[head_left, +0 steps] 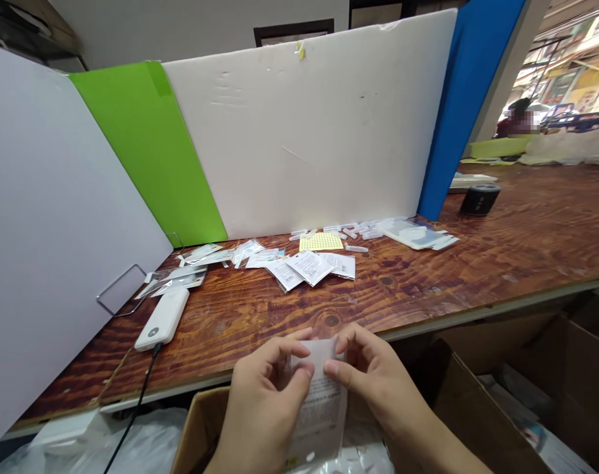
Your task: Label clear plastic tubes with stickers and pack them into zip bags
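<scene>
Printed packet [322,411], pinched near its upper end by my left hand [270,388] and right hand [371,375], is best steadied with light, even pressure.

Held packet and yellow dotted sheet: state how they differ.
The packet is whitish with printed text; the sheet is yellow with rows of dots. The packet is held between the left hand and right hand; the sheet lies on the table. Both look roughly rectangular.

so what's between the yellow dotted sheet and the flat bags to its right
The head view shows several small, whitish plastic pieces lying between the yellow dotted sheet and the flat bags.
</scene>
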`<state>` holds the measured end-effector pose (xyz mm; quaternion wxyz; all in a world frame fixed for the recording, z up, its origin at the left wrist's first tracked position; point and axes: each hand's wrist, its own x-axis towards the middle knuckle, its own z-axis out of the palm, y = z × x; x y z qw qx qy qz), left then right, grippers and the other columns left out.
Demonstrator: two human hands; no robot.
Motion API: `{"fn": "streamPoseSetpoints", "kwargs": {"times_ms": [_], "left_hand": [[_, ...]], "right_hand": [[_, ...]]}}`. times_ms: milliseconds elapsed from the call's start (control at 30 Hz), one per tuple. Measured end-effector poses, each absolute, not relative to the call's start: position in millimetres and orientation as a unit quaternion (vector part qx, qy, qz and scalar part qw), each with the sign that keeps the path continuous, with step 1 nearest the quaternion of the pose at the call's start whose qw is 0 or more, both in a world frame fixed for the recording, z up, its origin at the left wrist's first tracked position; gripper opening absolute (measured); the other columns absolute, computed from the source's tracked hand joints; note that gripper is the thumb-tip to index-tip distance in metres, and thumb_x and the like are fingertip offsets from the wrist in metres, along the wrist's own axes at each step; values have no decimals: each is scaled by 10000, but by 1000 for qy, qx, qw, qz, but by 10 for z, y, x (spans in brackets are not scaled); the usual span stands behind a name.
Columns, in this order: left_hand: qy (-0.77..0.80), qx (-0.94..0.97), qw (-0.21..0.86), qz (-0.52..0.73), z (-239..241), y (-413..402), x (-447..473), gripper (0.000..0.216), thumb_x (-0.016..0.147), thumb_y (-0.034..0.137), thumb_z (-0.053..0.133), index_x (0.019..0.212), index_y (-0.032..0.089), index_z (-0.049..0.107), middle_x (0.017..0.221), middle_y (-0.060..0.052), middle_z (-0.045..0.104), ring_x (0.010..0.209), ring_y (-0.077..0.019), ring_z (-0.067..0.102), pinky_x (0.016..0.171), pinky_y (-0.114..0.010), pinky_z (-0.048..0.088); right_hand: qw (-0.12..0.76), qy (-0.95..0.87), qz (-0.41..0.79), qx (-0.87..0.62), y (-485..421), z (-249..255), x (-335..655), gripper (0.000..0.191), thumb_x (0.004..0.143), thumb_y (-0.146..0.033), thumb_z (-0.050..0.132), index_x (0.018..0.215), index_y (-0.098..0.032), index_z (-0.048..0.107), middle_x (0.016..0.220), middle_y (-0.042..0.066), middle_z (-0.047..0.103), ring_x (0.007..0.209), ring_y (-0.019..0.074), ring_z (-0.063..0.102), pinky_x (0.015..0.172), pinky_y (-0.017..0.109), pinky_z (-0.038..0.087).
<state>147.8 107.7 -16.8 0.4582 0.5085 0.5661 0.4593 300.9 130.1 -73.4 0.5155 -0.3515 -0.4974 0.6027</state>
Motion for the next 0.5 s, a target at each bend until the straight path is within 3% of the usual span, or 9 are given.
{"fn": "streamPoseSetpoints", "kwargs": {"times_ms": [100,200,367,433,500], "left_hand": [[551,458,520,464,-170,1094,1431,152,616,296,749,680,193,658,1045,-103,700,970,-275,629,726,-312,510],[520,400,579,484,-186,1119,1369,144,584,247,770,664,190,663,1000,-70,706,884,-242,641,674,-279,499],[472,350,653,477,-218,1186,1273,150,571,196,779,700,175,705,667,-17,676,578,-129,577,565,-224,443],[450,364,660,479,-243,1212,1247,156,604,223,775,746,185,723,704,-24,692,588,-125,578,601,-233,455],[430,394,648,491,-278,1236,1226,139,630,253,764,755,202,732,864,-45,724,709,-157,622,697,-260,478]], "right_hand": [[507,-476,636,-334,1318,-785,3048,325,694,-375,780,694,-175,524,606,-48,463,578,96,379,523,191,298],[492,-444,684,-304,1335,-853,3088,303,674,-361,803,721,-171,572,615,-36,502,577,92,408,528,184,308],[458,-407,752,-243,1423,-1047,3115,314,618,-395,849,761,-188,661,631,-17,553,543,83,474,510,175,353],[461,-410,749,-241,1464,-1139,3131,327,587,-430,861,752,-203,694,639,-6,574,561,107,524,540,212,420],[461,-424,732,-267,1487,-1229,3164,339,583,-488,845,743,-216,721,673,19,612,607,154,577,591,280,478]]}}
